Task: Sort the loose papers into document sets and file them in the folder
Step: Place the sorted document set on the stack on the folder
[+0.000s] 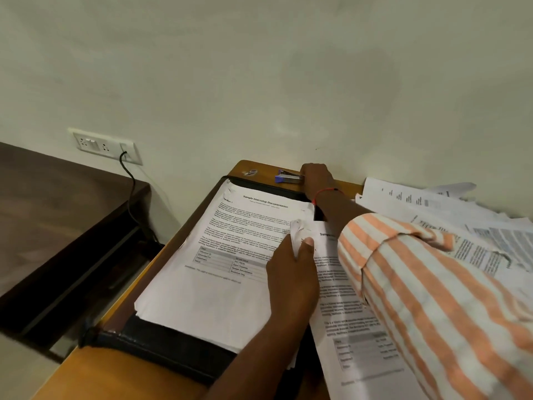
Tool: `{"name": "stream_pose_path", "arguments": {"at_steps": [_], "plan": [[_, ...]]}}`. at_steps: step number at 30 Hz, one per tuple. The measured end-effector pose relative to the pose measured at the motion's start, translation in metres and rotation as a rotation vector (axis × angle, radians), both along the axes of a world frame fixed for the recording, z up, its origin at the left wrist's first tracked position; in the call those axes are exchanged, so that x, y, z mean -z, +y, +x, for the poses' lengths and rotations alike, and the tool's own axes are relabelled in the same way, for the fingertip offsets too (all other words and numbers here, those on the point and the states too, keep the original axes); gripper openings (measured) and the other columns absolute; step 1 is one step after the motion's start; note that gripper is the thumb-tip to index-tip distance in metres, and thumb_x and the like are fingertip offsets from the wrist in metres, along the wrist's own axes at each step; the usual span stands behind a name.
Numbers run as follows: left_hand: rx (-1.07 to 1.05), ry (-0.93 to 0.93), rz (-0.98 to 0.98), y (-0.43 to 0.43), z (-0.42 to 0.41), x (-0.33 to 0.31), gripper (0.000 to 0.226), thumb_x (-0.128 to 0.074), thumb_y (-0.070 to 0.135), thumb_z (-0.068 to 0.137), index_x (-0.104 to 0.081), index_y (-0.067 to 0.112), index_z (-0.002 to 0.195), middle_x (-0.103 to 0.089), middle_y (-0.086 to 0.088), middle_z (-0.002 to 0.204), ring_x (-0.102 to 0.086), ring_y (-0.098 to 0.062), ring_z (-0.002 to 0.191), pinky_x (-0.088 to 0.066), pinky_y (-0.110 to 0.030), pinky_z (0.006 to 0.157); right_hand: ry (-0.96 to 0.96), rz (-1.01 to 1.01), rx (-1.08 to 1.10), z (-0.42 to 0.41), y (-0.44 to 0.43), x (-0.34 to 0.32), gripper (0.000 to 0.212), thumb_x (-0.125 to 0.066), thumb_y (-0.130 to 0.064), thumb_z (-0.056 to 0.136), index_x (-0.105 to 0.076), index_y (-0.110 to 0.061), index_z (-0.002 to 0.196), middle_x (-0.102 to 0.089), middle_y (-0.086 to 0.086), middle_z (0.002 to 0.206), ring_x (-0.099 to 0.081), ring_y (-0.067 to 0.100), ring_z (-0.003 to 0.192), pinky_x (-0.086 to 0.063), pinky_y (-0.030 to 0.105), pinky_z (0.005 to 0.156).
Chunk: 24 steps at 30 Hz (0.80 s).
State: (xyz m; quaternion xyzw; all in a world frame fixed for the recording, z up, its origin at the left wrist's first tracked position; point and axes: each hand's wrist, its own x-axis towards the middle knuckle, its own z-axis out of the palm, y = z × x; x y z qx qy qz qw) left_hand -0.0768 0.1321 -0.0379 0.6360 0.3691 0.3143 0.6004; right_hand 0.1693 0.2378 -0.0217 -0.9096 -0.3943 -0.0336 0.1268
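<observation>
Item: open black folder (173,350), lying across the wooden desk (86,368) in the lower centre of the frame, its far edge reaching toward the wall (259,67).

Item: stack of printed sheets (219,255), sitting inside the folder; the top page is showing the heading "Sample Internship Documentation" and a small table.

Item: second printed set (343,307), lying just right of the stack and overlapping the folder's right side.

Item: left hand (291,272), centre of frame, pinching the crumpled top-left corner of the second set between thumb and fingers.

Item: right hand (315,177), upper centre, reaching across at the desk's far edge and touching the end of a blue and silver stapler (288,177); whether the fingers are closing on it cannot be told. A red thread is showing at the wrist, and an orange-and-white striped sleeve (432,284) is filling the lower right.

Item: loose papers (461,215), lying heaped at the right edge of the frame.

Item: wall socket plate (103,145) with a black cable (131,186), upper left, above a dark table (57,212).
</observation>
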Motion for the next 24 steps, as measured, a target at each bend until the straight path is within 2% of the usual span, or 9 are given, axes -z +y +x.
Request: {"name": "stream_pose_path", "arguments": {"at_steps": [5, 9, 11, 14, 16, 18, 21, 23, 24], "plan": [[0.008, 0.012, 0.046, 0.001, 0.0, 0.005, 0.038, -0.051, 0.045, 0.102, -0.055, 0.036, 0.139, -0.062, 0.015, 0.13, -0.059, -0.01, 0.119, -0.049, -0.042, 0.107, 0.042, 0.02, 0.028, 0.008, -0.013, -0.002, 0.026, -0.05, -0.009, 0.098, -0.061, -0.002, 0.12, -0.061, 0.022, 0.123, -0.06, 0.037, 0.112, -0.049, 0.037, 0.092], [0.025, -0.018, 0.054, 0.001, -0.001, -0.002, 0.034, -0.051, 0.038, 0.105, -0.053, 0.036, 0.139, -0.058, 0.025, 0.117, -0.058, -0.001, 0.109, -0.047, -0.035, 0.106, 0.059, 0.006, 0.004, 0.009, -0.046, -0.019, 0.031, -0.051, -0.002, 0.092, -0.064, -0.004, 0.12, -0.063, 0.018, 0.124, -0.059, 0.034, 0.115, -0.05, 0.038, 0.098], [0.038, -0.033, 0.03, 0.0, -0.002, -0.006, 0.041, -0.051, 0.038, 0.105, -0.048, 0.034, 0.146, -0.055, 0.025, 0.123, -0.057, -0.003, 0.116, -0.046, -0.036, 0.109, 0.08, 0.024, 0.015, 0.006, -0.071, -0.03, 0.032, -0.05, -0.002, 0.092, -0.065, -0.006, 0.12, -0.064, 0.016, 0.125, -0.058, 0.033, 0.116, -0.048, 0.037, 0.099], [0.039, -0.045, 0.026, -0.002, -0.003, -0.01, 0.045, -0.053, 0.043, 0.103, -0.048, 0.032, 0.147, -0.058, 0.011, 0.139, -0.057, -0.017, 0.127, -0.047, -0.047, 0.11, 0.121, 0.053, 0.06, -0.008, -0.119, -0.045, 0.028, -0.049, -0.015, 0.099, -0.067, -0.003, 0.116, -0.065, 0.018, 0.123, -0.058, 0.036, 0.115, -0.047, 0.037, 0.098], [0.061, -0.087, 0.029, -0.003, -0.009, -0.015, 0.039, -0.054, 0.042, 0.103, -0.054, 0.032, 0.14, -0.062, 0.012, 0.13, -0.061, -0.016, 0.121, -0.051, -0.045, 0.106, 0.12, 0.026, 0.057, -0.024, -0.157, -0.051, 0.034, -0.043, -0.022, 0.105, -0.066, 0.002, 0.114, -0.064, 0.023, 0.122, -0.058, 0.039, 0.115, -0.044, 0.038, 0.095], [0.092, -0.149, 0.027, -0.007, -0.012, -0.021, 0.031, -0.056, 0.041, 0.102, -0.058, 0.033, 0.132, -0.066, 0.011, 0.124, -0.065, -0.013, 0.114, -0.055, -0.041, 0.099, 0.141, 0.05, 0.068, -0.039, -0.197, -0.055, 0.044, -0.035, -0.031, 0.109, -0.064, 0.001, 0.102, -0.065, 0.023, 0.112, -0.06, 0.039, 0.11, -0.041, 0.037, 0.087], [0.119, -0.204, 0.048, -0.016, -0.021, -0.029, 0.036, -0.057, 0.038, 0.102, -0.058, 0.025, 0.136, -0.069, 0.004, 0.123, -0.067, -0.011, 0.108, -0.056, -0.032, 0.091, 0.35, 0.263, 0.111, -0.059, -0.252, -0.051, 0.051, -0.036, -0.056, 0.103, -0.06, -0.012, 0.097, -0.066, 0.009, 0.102, -0.063, 0.03, 0.098, -0.044, 0.036, 0.082], [0.119, -0.209, 0.106, -0.015, -0.017, -0.031, 0.034, -0.057, 0.037, 0.103, -0.061, 0.02, 0.132, -0.071, 0.001, 0.118, -0.068, -0.012, 0.105, -0.057, -0.033, 0.088, 0.634, 0.497, 0.162, -0.07, -0.283, -0.046, 0.052, -0.052, -0.07, 0.09, -0.062, -0.02, 0.102, -0.067, 0.003, 0.099, -0.065, 0.023, 0.088, -0.054, 0.037, 0.075], [0.126, -0.218, 0.135, -0.018, -0.018, -0.036, 0.033, -0.057, 0.038, 0.103, -0.062, 0.019, 0.13, -0.072, -0.001, 0.116, -0.069, -0.014, 0.103, -0.057, -0.034, 0.087, 0.748, 0.558, 0.146, -0.08, -0.302, -0.047, 0.047, -0.061, -0.067, 0.087, -0.063, -0.022, 0.1, -0.067, 0.003, 0.095, -0.064, 0.021, 0.081, -0.053, 0.034, 0.066]]}}
